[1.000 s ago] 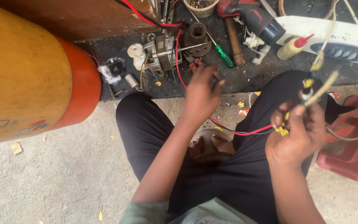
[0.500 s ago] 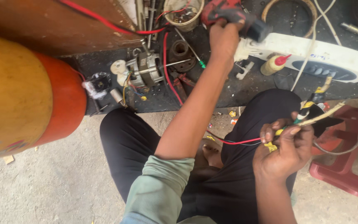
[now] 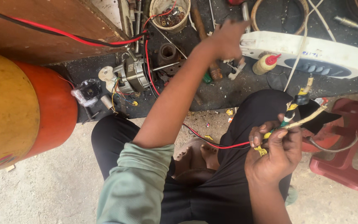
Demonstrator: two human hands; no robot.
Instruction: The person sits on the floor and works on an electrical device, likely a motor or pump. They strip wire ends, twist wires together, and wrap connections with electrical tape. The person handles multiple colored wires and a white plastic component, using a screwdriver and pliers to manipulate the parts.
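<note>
Wire bundle [image 3: 289, 120] pinched in R hand [image 3: 274, 153]; L hand [image 3: 226, 39] over bench tools [image 3: 212, 68]

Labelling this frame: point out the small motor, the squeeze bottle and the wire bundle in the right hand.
small motor [image 3: 131, 79], head view, on its metal housing.
squeeze bottle [image 3: 262, 64], head view, on its yellowish body.
wire bundle [image 3: 299, 121], head view, on the pale sleeve above the right hand [image 3: 275, 153].

Repair workshop: small motor [image 3: 130, 77], loose wires, tools on mat [image 3: 228, 93].

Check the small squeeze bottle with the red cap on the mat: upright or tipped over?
Tipped over. The squeeze bottle lies on its side on the black mat, red cap pointing right, against the white fan panel.
</note>
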